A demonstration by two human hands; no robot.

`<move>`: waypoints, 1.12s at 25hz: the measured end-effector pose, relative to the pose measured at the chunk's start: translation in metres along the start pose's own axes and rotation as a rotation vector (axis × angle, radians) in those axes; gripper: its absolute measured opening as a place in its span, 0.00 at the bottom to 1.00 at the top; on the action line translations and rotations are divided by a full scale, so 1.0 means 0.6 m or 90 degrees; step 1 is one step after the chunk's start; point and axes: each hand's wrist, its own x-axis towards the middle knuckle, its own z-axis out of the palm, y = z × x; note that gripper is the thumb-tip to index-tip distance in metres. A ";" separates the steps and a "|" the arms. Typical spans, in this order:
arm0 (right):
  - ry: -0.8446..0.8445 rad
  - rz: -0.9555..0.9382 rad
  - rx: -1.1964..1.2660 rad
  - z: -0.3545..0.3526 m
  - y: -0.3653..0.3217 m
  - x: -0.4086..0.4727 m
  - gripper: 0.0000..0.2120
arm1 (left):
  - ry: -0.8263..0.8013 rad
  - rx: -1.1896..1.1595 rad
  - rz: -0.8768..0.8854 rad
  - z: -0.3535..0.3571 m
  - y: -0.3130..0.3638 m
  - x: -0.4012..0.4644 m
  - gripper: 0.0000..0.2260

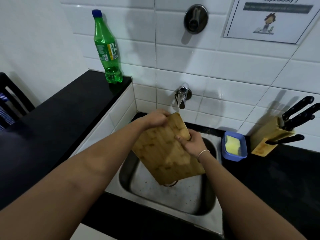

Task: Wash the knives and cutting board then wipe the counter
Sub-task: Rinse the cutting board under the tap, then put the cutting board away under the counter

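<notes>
Bamboo cutting board [166, 151] is tilted over the sink [173, 193], top edge right under the running tap [181, 96]. Left hand [155, 119] grips the top corner, right hand [189, 142] pinches the right edge. It looks stiff, fairly light, and probably slick when wet, so I'd hold it by opposite edges.
</notes>
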 end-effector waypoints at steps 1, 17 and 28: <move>0.029 -0.001 0.002 0.008 -0.001 -0.002 0.09 | 0.051 -0.026 0.012 -0.005 0.011 0.001 0.10; 0.147 0.101 0.045 -0.012 0.035 -0.026 0.13 | 0.122 0.004 0.038 0.028 0.058 0.101 0.13; 0.440 0.040 -0.017 -0.082 -0.101 -0.139 0.09 | 0.518 0.063 0.171 0.100 0.025 -0.061 0.15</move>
